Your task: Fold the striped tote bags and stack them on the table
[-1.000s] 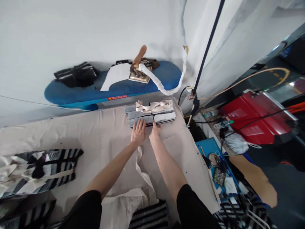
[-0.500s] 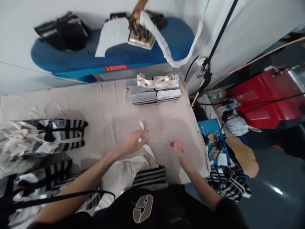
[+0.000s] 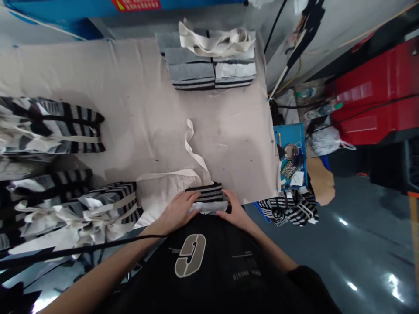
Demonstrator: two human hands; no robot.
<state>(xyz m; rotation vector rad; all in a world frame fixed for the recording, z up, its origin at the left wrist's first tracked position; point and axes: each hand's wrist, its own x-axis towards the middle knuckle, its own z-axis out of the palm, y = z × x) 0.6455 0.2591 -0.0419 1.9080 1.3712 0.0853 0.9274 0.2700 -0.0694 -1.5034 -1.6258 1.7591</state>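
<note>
A folded black-and-grey striped cloth (image 3: 208,193) lies at the front edge of the table, close against the body, with a pale strip along its near side. My left hand (image 3: 179,209) grips its left end, fingers on top and thumb at the near side. At the opposite end, my right hand (image 3: 236,211) holds the cloth between thumb and fingers. A long cream tape (image 3: 193,150) runs from the cloth's far edge across the table, curled and loose. Another length of tape (image 3: 170,174) stretches leftward over pale fabric.
Stacked folded striped cloths (image 3: 193,74) with a bundle of cream tape (image 3: 219,43) stand at the back. Striped bundles (image 3: 75,131) lie at the left. A blue tray (image 3: 290,131) of small items adjoins the table's right edge. A dark cord crosses my left forearm.
Both hands have come down toward the body, from above the table onto the striped cloth. The tape near my left hand now lies free on the table. The view has tilted downward.
</note>
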